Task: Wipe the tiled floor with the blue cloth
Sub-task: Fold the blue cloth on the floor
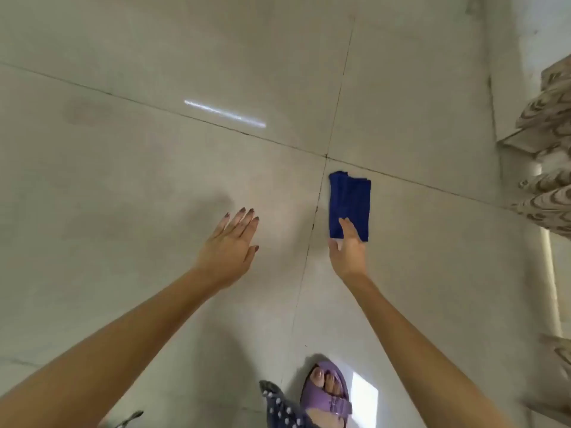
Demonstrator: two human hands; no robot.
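A folded blue cloth [349, 200] lies flat on the pale tiled floor [154, 180], just right of a crossing of grout lines. My right hand [347, 248] reaches from below onto the cloth's near edge, thumb on top of the fabric and fingers hidden beneath or behind it. My left hand [230, 242] hovers over the tile to the left of the cloth, fingers straight and slightly spread, holding nothing.
A patterned curtain or fabric [550, 168] hangs along the right edge beside a white pipe [551, 273]. My foot in a purple sandal [327, 393] stands at the bottom centre next to a dotted garment [281, 409]. A light streak reflects on the floor.
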